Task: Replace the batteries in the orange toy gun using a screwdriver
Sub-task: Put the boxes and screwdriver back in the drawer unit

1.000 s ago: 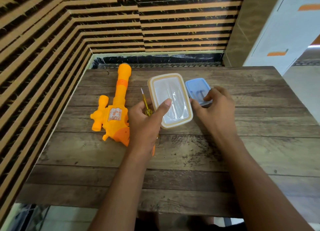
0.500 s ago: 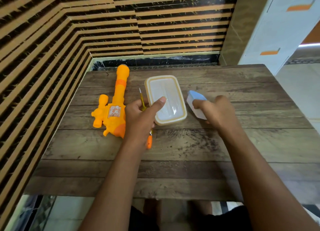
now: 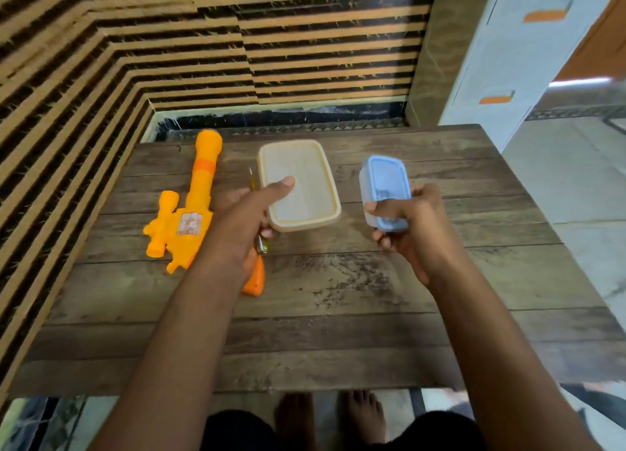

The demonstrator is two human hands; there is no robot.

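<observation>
Right hand (image 3: 420, 220) grips blue box (image 3: 386, 176), left hand (image 3: 237, 223) pinches cream box (image 3: 305, 166); contents unclear.

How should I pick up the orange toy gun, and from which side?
The orange toy gun lies flat, its barrel pointing away with bare table on both sides. Grip that long round barrel from above; the left arm hides its back end.
</observation>
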